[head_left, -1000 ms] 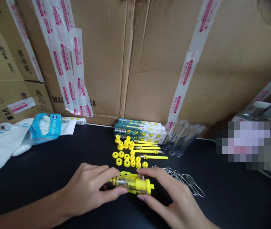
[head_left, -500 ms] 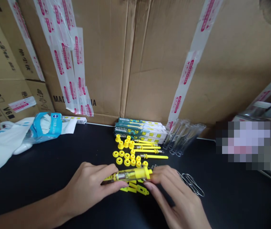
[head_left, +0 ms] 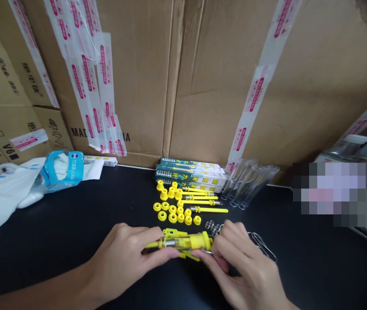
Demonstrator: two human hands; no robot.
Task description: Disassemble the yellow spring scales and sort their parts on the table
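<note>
A clear tube with yellow and metal parts inside (head_left: 183, 242) lies crosswise between my hands above the black table. My left hand (head_left: 131, 249) is wrapped round its left part, thumb below and fingers above. At the yellow-capped right end, my right hand (head_left: 241, 258) pinches a bent metal wire (head_left: 208, 251) against the cap. Flat yellow pieces (head_left: 172, 232) lie beneath and behind the tube. Beyond them stand several yellow rings and collars (head_left: 172, 209), with yellow rods (head_left: 209, 210) to their right. Small springs (head_left: 213, 226) are just behind my right hand.
Printed boxes (head_left: 189, 176) are stacked by the cardboard wall (head_left: 138, 86), with clear tubes (head_left: 251, 183) leaning beside them. Wire hooks (head_left: 263, 246) lie right of my right hand. A blue and white package (head_left: 63, 168) sits at the left. Blurred items occupy the right.
The wire now shows at the tube's capped end. The tube and my right hand have shifted slightly right and down, uncovering the springs and a flat yellow piece. My left hand keeps its hold.
</note>
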